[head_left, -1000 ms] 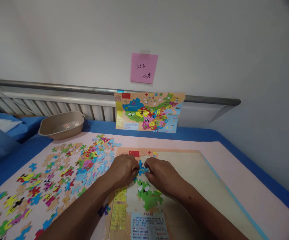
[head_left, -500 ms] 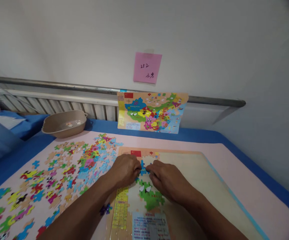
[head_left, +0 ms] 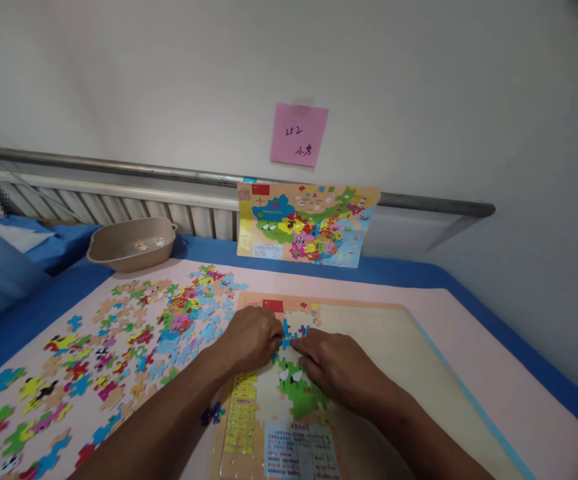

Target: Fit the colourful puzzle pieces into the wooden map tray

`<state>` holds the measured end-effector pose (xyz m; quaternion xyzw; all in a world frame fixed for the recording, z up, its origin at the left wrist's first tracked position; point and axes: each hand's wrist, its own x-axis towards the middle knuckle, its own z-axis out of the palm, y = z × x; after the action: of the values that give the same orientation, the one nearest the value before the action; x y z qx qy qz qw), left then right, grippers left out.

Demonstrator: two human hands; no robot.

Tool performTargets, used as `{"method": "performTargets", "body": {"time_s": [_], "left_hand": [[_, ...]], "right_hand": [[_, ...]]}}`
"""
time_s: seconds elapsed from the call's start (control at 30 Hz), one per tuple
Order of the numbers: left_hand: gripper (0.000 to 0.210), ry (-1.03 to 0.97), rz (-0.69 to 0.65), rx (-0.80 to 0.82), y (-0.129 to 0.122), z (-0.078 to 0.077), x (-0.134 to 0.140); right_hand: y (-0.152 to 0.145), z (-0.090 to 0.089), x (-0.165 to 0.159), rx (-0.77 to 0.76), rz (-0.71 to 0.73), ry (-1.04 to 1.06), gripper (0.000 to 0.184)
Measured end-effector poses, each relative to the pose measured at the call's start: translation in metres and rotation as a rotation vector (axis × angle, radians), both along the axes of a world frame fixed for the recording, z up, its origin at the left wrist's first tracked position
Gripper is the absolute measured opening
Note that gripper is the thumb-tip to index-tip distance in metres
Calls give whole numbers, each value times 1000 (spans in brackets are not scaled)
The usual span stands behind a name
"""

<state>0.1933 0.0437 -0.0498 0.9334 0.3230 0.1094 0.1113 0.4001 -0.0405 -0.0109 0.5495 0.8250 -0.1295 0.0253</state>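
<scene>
Over the puzzle board (head_left: 383, 360), both hands meet at a small cluster of blue puzzle pieces (head_left: 287, 343). My left hand (head_left: 253, 339) is closed, its curled fingertips at the cluster's left side and partly hiding it. From the right, my right hand (head_left: 329, 359) reaches in with bent fingers, thumb low and index fingertip on the blue pieces. Just below lies a joined green section (head_left: 301, 393) with white cranes. A red flag section (head_left: 273, 306) sits along the board's top edge, and a light-blue text section (head_left: 301, 447) near the bottom.
Many loose puzzle pieces (head_left: 119, 347) spread over the pink sheet at left. A beige basin (head_left: 131, 250) with a few pieces stands behind them. A map reference picture (head_left: 309, 223) hangs from the metal rail (head_left: 433, 204), below a pink note (head_left: 299, 135). Small purple pieces (head_left: 213, 414) lie beside the board.
My right hand has shifted slightly down, uncovering blue and purple pieces above its index finger. My left hand stays almost in place. The camera view has moved a little.
</scene>
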Motion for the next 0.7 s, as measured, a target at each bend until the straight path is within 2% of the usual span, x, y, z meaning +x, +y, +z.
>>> {"method": "performTargets", "body": {"time_s": [0.3,0.7], "left_hand": [[15,1,-3,2,-1,3,0],[17,15,3,-4,-3,6,0]], "right_hand": [[7,-9,2,39,-89,69,20],[5,-8,-7,51,-74,-86,19]]}}
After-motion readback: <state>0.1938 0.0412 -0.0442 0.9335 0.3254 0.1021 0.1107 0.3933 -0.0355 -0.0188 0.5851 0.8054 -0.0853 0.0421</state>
